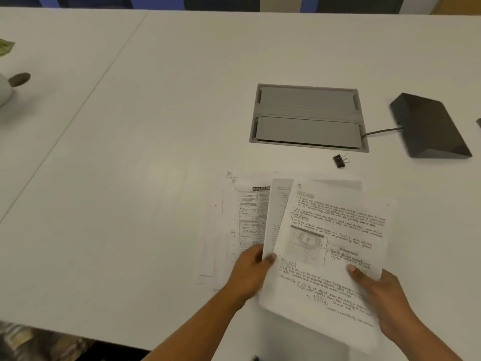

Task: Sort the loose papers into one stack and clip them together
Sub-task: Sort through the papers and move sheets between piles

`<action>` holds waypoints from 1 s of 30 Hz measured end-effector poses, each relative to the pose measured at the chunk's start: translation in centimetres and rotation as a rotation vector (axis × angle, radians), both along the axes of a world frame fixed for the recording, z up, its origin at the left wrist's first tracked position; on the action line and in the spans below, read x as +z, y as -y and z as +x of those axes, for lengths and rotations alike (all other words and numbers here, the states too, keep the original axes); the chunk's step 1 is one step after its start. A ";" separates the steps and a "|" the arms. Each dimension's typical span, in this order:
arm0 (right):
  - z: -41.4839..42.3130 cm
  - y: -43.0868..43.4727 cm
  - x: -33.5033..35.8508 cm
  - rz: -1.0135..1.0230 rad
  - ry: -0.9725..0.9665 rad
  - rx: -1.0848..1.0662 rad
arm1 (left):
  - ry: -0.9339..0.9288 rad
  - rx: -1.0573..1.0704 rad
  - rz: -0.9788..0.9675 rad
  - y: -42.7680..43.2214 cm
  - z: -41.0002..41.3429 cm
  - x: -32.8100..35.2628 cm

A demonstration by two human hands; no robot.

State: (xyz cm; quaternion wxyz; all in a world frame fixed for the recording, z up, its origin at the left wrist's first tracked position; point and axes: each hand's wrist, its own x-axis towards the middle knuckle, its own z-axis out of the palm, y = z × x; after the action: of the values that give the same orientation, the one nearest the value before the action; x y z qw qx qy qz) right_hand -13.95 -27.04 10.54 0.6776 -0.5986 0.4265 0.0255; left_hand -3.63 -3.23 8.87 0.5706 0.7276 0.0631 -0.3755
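Observation:
A handwritten sheet (330, 246) with a diagram is lifted off the white table, tilted, on top of a few more sheets. My left hand (250, 272) grips the left edge of these papers, thumb on top. My right hand (380, 295) holds their lower right edge, thumb pressed on the page. Under and to the left, other printed papers (234, 220) lie fanned out on the table, one headed "BANKING". A black binder clip (339, 160) lies on the table beyond the papers, apart from both hands.
A grey recessed cable box (308, 117) sits in the table behind the clip. A black wedge-shaped device (429, 126) with a cable stands at the right. A plant pot (5, 89) is at the far left edge. The table's near edge runs along the bottom left.

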 end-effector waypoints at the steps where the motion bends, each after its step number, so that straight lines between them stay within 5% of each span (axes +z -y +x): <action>1: 0.0 0.1 0.0 -0.006 -0.006 -0.012 | 0.077 0.111 0.147 0.0 0.0 -0.7; 4: -0.2 0.7 0.0 -0.005 -0.025 -0.026 | 0.169 0.347 0.522 -0.4 -0.6 -2.7; 11: -0.6 1.1 0.2 0.014 0.022 -0.068 | 0.247 0.105 0.936 0.7 -1.9 -5.3; 19: -1.3 1.7 -0.2 0.032 0.095 -0.072 | 0.076 0.364 0.586 1.4 -1.1 -5.2; 25: -1.4 2.2 0.1 0.046 0.099 -0.083 | 0.114 0.100 0.545 -0.3 -0.7 -5.0; 30: -1.4 2.5 0.2 0.022 0.077 -0.072 | 0.124 0.190 0.253 -1.8 -0.9 -4.2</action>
State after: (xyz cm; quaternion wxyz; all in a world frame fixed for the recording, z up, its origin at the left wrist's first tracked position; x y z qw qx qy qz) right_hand -15.36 -29.57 10.70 0.7006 -0.5758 0.4210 -0.0171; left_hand -4.48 -1.47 4.66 0.5101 0.8063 0.1431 -0.2631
